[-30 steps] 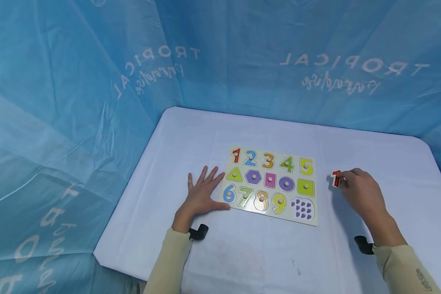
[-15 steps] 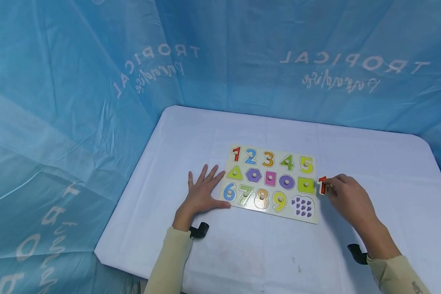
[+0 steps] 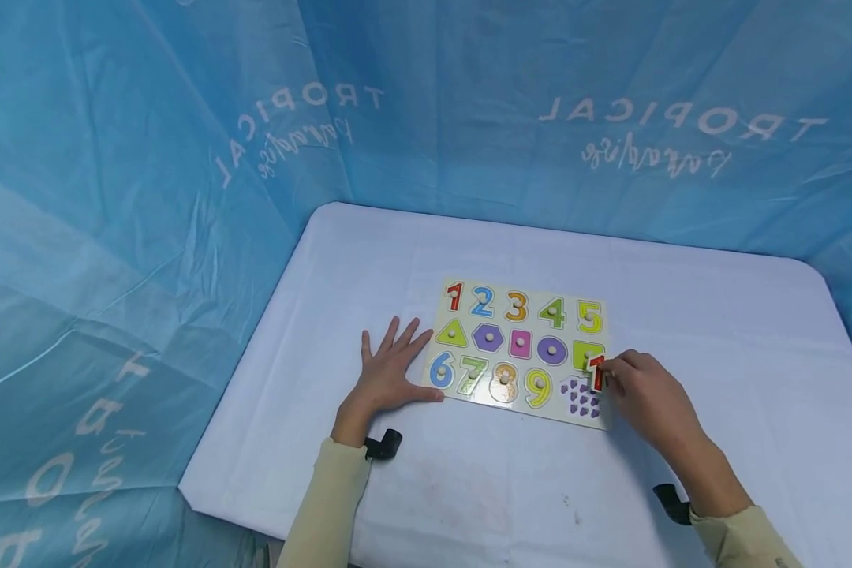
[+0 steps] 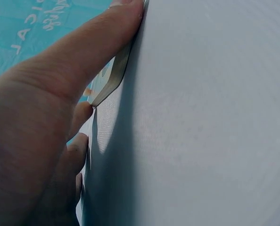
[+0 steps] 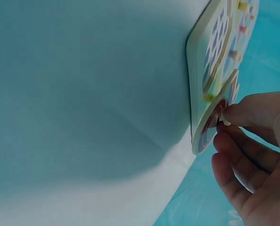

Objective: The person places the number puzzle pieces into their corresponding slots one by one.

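Observation:
A wooden peg puzzle board (image 3: 493,401) with colored numbers and shapes lies flat on the table. My right hand (image 3: 652,398) pinches a number puzzle piece (image 3: 596,372) by its small knob, over the board's right side. A red 1 shows on the piece in the head view; fingers cover the rest. The right wrist view shows a red ring on the same piece (image 5: 207,129), tilted above the board. Below it, the recess with small purple pictures (image 3: 581,398) is partly covered. With fingers spread, my left hand (image 3: 386,380) rests at the board's left edge, thumb along the near corner.
White cloth covers the table (image 3: 468,489), which has rounded corners. Blue printed curtains (image 3: 575,181) hang close behind and to the left. Pieces with knobs, such as the 5 (image 3: 589,316) and the 9 (image 3: 538,386), sit in the board.
My right hand has carried the number piece leftward and slightly nearer, from the table beside the board to over its right edge. My left hand has stayed in place.

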`<state>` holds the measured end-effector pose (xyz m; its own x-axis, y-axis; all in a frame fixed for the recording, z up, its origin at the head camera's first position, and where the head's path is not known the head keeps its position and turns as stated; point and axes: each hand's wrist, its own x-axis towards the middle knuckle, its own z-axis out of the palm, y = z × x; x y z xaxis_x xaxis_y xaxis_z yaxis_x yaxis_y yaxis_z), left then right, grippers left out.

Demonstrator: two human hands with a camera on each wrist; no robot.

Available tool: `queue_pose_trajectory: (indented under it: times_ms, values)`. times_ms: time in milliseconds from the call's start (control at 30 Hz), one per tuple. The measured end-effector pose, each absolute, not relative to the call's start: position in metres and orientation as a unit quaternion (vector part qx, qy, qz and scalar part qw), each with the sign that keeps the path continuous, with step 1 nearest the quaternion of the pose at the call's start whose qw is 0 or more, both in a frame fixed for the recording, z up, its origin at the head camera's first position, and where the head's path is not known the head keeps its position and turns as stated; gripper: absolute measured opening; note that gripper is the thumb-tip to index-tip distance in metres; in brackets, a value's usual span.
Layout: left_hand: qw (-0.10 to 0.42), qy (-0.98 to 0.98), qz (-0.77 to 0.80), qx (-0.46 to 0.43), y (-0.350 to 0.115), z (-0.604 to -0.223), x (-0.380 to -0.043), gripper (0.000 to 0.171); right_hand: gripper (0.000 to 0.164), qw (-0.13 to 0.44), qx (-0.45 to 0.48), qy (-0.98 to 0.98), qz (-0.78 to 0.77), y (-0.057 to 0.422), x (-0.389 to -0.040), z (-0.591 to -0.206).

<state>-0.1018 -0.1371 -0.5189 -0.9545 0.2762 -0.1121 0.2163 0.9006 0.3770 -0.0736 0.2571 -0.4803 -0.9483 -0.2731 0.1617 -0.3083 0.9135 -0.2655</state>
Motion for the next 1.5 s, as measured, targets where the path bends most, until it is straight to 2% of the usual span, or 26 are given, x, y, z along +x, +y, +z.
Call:
queue_pose_trajectory:
  times_ms: [533,833,1033,1500]
  values:
    - [0.091,0.971,0.178,0.128,-0.135,-0.518,-0.102,0.112,0.035,0.068,0.218,-0.967,0.116,0.239,-0.056,-0.489]
    - [0.095,0.971,0.178,0.126,-0.134,-0.518,-0.103,0.112,0.031,0.063,0.223,-0.966,0.117,0.233,-0.052,-0.491]
    - [0.087,0.972,0.18,0.127,-0.135,-0.518,-0.103,0.111,0.034,0.056,0.234,-0.963,0.122,0.23,-0.05,-0.494]
    - [0.093,0.971,0.182,0.123,-0.138,-0.52,-0.103,0.111,0.032,0.073,0.243,-0.958,0.135,0.23,-0.051,-0.503]
